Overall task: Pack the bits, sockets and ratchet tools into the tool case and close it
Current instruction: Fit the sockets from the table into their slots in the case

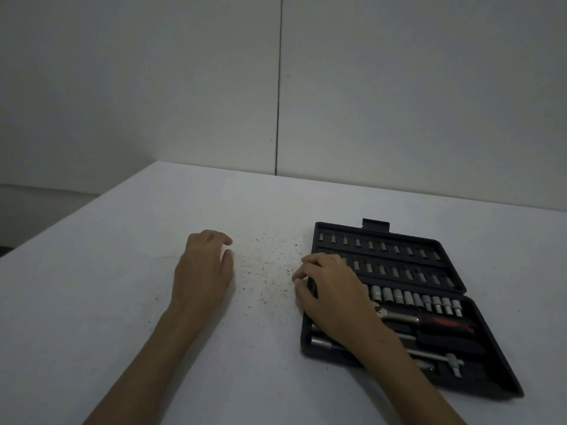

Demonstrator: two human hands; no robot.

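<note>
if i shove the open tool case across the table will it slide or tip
The tool case lies open and flat, so it should slide rather than tip. Filled with metal sockets and a ratchet, it is probably heavy. The hinged lid half may flex slightly.

The right hand (329,291) and its forearm cover the near-left part of the open tool case (478,314), hiding the left end of the socket row (414,299), the head of the ratchet (429,320) and part of the extension bars (411,352). Whether the fingers (302,276) grip the case's left edge cannot be told in the dim light. The bits (380,246) in the lid are too small to tell apart. Both forearms are cut off by the bottom edge, and the counter (122,271) runs out of frame at left and right.
</note>
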